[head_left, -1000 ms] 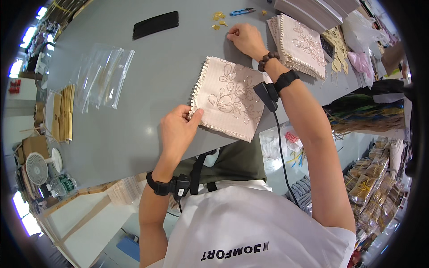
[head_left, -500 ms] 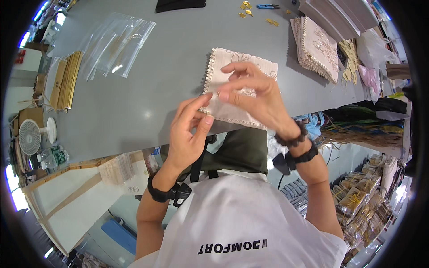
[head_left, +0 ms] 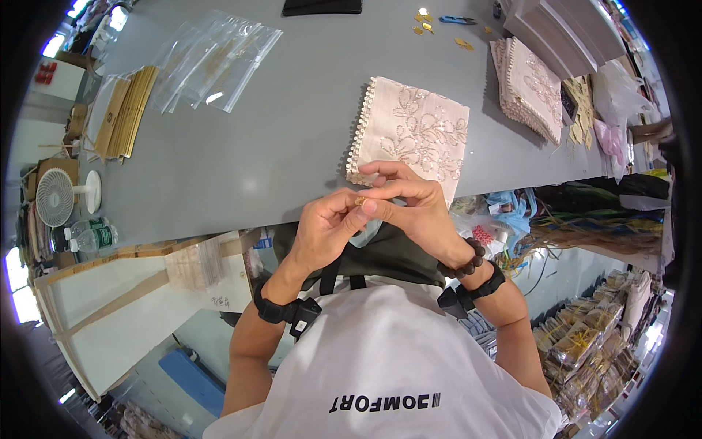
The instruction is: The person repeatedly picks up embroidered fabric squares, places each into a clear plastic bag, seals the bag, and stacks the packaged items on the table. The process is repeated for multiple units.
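Note:
My left hand (head_left: pixel 325 228) and my right hand (head_left: pixel 413 208) meet at the table's near edge. Between their pinched thumbs and forefingers sits a small gold-coloured piece (head_left: pixel 361 200), mostly hidden by the fingertips; its exact kind does not show. Just beyond them lies a folded pale pink cloth (head_left: pixel 417 128) with beaded flower embroidery and a bobbled left edge. My right fingers overlap its near part in this view; whether they touch it I cannot tell.
Clear zip bags (head_left: pixel 219 62) and a stack of gold-edged cards (head_left: pixel 126 113) lie left. Small gold tags (head_left: pixel 424 28) and blue thread snips (head_left: pixel 457 20) are at the far side. More folded pink cloths (head_left: pixel 530 88) are stacked right, beside grey boxes (head_left: pixel 559 33). A fan (head_left: pixel 57 196) stands far left.
My hands have come together and lower, toward my body, off most of the cloth. Both now close on the small gold-coloured piece. The whole view has shifted slightly.

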